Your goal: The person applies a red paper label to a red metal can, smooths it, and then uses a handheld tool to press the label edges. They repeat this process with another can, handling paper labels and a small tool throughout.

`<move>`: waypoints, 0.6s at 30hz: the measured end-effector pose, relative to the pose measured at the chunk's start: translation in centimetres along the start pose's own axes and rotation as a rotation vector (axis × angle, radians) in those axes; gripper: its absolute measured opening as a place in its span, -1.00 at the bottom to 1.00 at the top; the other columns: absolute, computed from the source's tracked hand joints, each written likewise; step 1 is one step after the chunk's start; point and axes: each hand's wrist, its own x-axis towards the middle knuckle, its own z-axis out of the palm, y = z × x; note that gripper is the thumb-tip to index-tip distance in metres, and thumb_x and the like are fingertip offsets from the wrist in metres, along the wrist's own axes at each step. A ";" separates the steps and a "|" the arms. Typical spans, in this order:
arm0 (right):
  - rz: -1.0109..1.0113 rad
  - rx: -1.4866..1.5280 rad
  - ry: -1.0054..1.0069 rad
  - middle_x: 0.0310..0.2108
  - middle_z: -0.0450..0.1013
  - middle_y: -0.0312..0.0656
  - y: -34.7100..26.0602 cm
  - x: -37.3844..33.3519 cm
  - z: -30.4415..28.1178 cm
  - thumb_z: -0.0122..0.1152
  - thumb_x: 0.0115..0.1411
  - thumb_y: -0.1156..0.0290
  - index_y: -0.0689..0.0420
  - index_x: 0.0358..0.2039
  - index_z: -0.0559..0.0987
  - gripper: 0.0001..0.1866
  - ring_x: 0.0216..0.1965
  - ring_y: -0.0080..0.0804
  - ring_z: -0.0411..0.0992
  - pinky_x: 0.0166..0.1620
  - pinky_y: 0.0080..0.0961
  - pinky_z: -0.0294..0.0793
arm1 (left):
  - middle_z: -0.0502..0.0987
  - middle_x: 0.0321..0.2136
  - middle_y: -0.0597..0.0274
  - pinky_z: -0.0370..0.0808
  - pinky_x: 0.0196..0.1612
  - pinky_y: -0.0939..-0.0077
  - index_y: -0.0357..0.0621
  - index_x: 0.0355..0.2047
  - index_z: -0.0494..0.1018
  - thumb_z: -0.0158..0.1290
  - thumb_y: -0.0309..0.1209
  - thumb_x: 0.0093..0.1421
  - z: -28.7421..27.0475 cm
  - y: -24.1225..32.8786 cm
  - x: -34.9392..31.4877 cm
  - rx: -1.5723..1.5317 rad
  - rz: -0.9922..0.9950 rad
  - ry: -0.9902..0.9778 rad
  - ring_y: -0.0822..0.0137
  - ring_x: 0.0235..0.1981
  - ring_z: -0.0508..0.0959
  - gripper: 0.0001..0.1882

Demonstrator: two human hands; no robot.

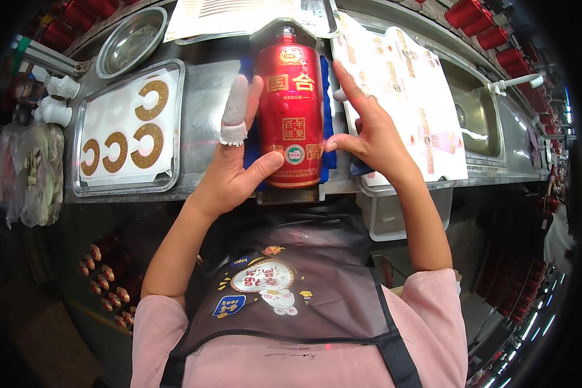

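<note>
Dark apron (291, 258), left hand (229, 168) and right hand (372, 132) flanking red bottle (291, 107), fingers (350, 84) spread wide, left thumb (267, 165) touching it

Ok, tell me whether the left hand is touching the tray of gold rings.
Apart: the head view shows a strip of metal counter between the left hand and the tray.

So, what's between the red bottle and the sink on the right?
In the head view, a strip of blue cloth, the right hand and a white sheet with gold designs lie between the red bottle and the sink.
</note>
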 end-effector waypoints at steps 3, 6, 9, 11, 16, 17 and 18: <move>0.066 0.006 -0.077 -0.29 0.49 0.07 0.5 0.5 0.4 0.43 -0.25 -0.37 -0.45 0.52 0.02 0.30 -0.31 -0.12 0.41 -0.12 -0.20 0.46 | -0.18 0.55 0.09 -0.24 0.52 0.21 -0.10 0.54 -0.26 0.17 -0.31 0.31 -0.1 0.0 0.0 -0.013 -0.005 -0.007 0.17 0.55 -0.19 -0.01; 0.024 -0.006 -0.077 -0.41 0.42 0.01 0.4 0.7 0.5 0.46 -0.26 -0.33 -0.50 0.51 0.00 0.31 -0.32 -0.08 0.44 -0.14 -0.17 0.46 | -0.19 0.55 0.11 -0.25 0.52 0.20 -0.09 0.54 -0.25 0.17 -0.33 0.31 -0.1 -0.1 -0.1 -0.010 0.002 0.000 0.17 0.55 -0.18 -0.01; 0.093 -0.025 -0.123 -0.28 0.50 0.08 0.2 0.6 0.3 0.49 -0.28 -0.30 -0.48 0.52 0.00 0.34 -0.24 -0.02 0.48 -0.09 -0.14 0.48 | -0.19 0.55 0.12 -0.24 0.52 0.20 -0.08 0.54 -0.26 0.17 -0.34 0.31 0.0 -0.2 -0.1 -0.027 0.011 0.007 0.17 0.55 -0.17 0.00; 0.041 0.013 -0.067 -0.17 0.53 0.13 0.2 0.5 0.1 0.50 -0.30 -0.29 -0.46 0.52 -0.01 0.35 -0.17 0.01 0.50 -0.05 -0.14 0.48 | -0.18 0.55 0.11 -0.23 0.52 0.21 -0.08 0.54 -0.27 0.17 -0.34 0.31 0.0 -0.2 0.0 -0.024 0.010 0.002 0.17 0.55 -0.15 0.01; 0.071 0.082 -0.061 0.08 0.51 0.19 0.5 0.6 0.3 0.51 -0.30 -0.27 -0.41 0.53 -0.01 0.37 -0.06 0.04 0.50 0.04 -0.16 0.48 | -0.18 0.55 0.08 -0.19 0.52 0.22 -0.06 0.54 -0.37 0.17 -0.35 0.31 -0.2 0.1 0.2 0.015 0.024 -0.019 0.16 0.55 -0.15 0.05; 0.053 0.071 -0.066 0.10 0.50 0.19 0.6 0.7 0.3 0.51 -0.31 -0.27 -0.39 0.53 0.00 0.37 -0.07 0.03 0.50 0.04 -0.16 0.48 | -0.18 0.55 0.08 -0.19 0.52 0.22 -0.06 0.54 -0.38 0.17 -0.35 0.31 -0.2 0.1 0.2 0.013 0.025 -0.022 0.16 0.55 -0.15 0.06; 0.034 0.057 -0.070 0.12 0.49 0.18 0.5 0.8 0.4 0.51 -0.31 -0.27 -0.38 0.53 0.00 0.37 -0.09 0.02 0.50 0.03 -0.17 0.48 | -0.18 0.55 0.08 -0.19 0.52 0.22 -0.06 0.53 -0.39 0.17 -0.35 0.31 -0.2 0.1 0.2 0.015 0.024 -0.025 0.16 0.55 -0.15 0.07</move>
